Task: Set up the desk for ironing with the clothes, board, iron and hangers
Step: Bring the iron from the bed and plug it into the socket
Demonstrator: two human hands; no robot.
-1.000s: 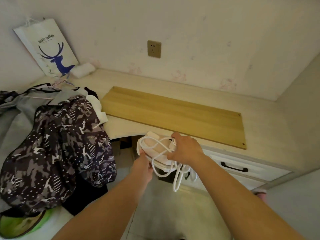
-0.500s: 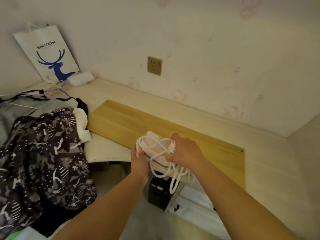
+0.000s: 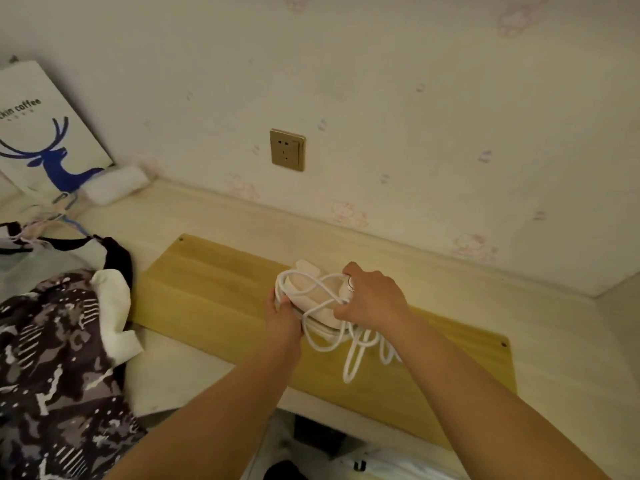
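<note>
Both hands' fingers [image 3: 349, 271] clamp the iron [image 3: 313, 294] over the board [image 3: 207, 296] on the desk [image 3: 561, 344].

clothes [image 3: 59, 358] lie left of the board [image 3: 214, 299] on the desk [image 3: 561, 341]

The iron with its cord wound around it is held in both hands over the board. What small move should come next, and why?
Probably lower the iron onto the board: both hands grip it above the wood, and cord loops already dangle there.
</note>
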